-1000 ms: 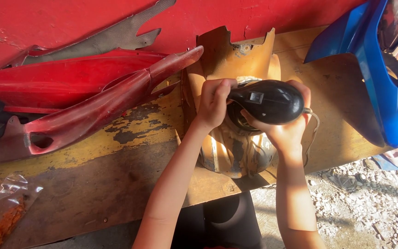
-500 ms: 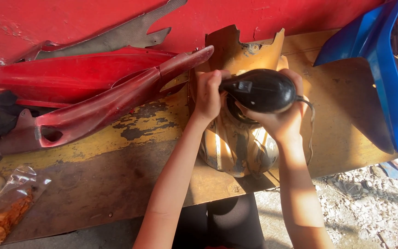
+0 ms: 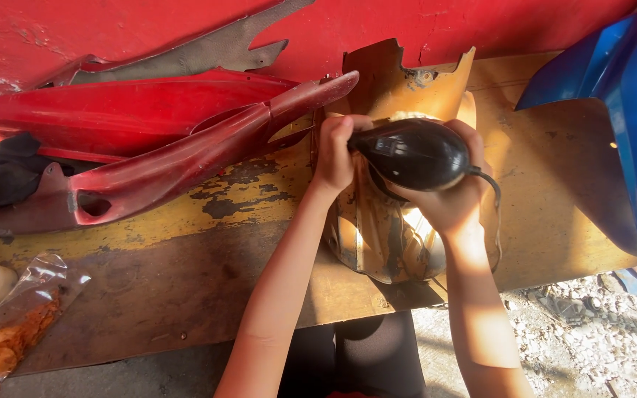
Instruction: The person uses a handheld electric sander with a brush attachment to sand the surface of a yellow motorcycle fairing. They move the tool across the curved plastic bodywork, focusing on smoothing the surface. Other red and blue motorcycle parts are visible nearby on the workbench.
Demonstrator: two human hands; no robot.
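Observation:
My right hand [image 3: 447, 203] grips a black, egg-shaped power tool [image 3: 414, 153] with a thin black cord at its right end. The tool is pressed down on an orange-brown plastic body panel [image 3: 381, 236] that lies on a worn wooden board [image 3: 186, 273]. My left hand [image 3: 335, 151] is closed around the tool's narrow left end, just above the panel. The part of the panel under the tool is hidden.
Two long dark red body panels [image 3: 178, 158] lie to the left against a red wall [image 3: 112, 29]. A blue fairing [image 3: 628, 110] stands at the right. A clear bag of orange powder [image 3: 16, 324] lies at the lower left beside a black cloth [image 3: 1, 173]. Gravel [image 3: 591, 332] shows at the lower right.
Both hands and the black tool have shifted slightly up and to the left over the orange panel. The grip is the same.

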